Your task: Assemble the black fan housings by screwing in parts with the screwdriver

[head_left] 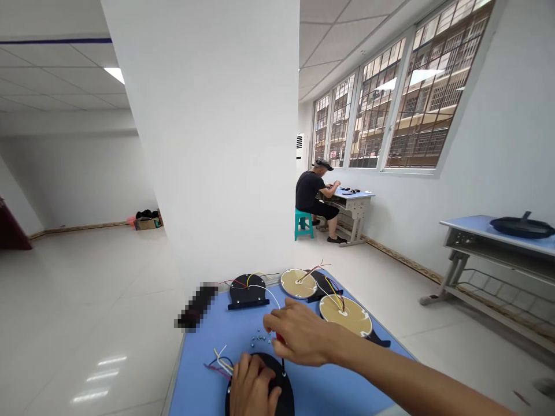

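The left hand (250,386) lies flat on a black round disc (264,388) at the near edge of the blue table (329,387). Its fingers are laid together on the disc surface, pressing it down and not pinching anything. Just to the left of this hand a bundle of coloured wires (220,361) comes out from under the disc.

The right hand (303,336) reaches across from the right side, a little beyond the left hand. Its fingers are curled downward over a small red thing (280,338) (only a small part of it shows under the palm), and I cannot tell if the grip really closes on it. Just to the left of these fingertips lies a little heap of small metal screws (259,336).

Beyond the right hand stand a black disc with a bracket (247,290) and a tan round disc (298,283) with wires. To the right of the hand, very near, lies another tan disc (346,315).

Far behind, another person (314,196) sits on a green stool (303,222) at a separate table under the window (390,98).
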`<state>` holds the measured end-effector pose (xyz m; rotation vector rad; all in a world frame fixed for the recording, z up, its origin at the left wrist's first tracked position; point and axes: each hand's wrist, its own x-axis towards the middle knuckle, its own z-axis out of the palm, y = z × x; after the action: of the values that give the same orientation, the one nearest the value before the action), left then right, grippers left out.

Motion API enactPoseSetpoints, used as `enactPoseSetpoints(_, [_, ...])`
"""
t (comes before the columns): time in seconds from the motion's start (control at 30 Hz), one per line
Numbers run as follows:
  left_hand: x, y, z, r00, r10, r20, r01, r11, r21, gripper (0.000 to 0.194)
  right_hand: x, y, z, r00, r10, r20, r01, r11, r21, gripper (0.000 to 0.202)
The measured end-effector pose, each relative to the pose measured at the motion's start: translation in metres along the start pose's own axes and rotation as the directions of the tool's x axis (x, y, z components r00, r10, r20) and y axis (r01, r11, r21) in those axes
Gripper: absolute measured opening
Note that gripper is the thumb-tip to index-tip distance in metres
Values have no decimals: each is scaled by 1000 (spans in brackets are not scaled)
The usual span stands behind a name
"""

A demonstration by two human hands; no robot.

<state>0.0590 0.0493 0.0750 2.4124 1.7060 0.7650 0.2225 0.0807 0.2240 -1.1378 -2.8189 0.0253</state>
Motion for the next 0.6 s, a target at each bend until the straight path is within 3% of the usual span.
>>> enactPoseSetpoints(0.07, [10,8,2,998,-16,59,15,1000,17,21,-1,0,1,998,60,-3,-60,998,-16,24])
enactPoseSetpoints(0.2, [18,7,3,983,-20,185,27,999,-35,26,-4,2,1,999,-40,-12,41,999,26,29])
enactPoseSetpoints(0.33, [19,4,-1,976,6,217,11,997,-77,31,-5,2,1,997,78,-10,-78,997,24,21])
enactPoseSetpoints(0.5, [13,1,-1,985,38,166,-30,998,-46,33,-6,3,3,999,-5,-48,8,998,65,32])
enactPoseSetpoints(0.6, [1,-8,6,988,143,55,-142,990,-22,31,-8,6,5,993,102,-56,-98,993,71,24])
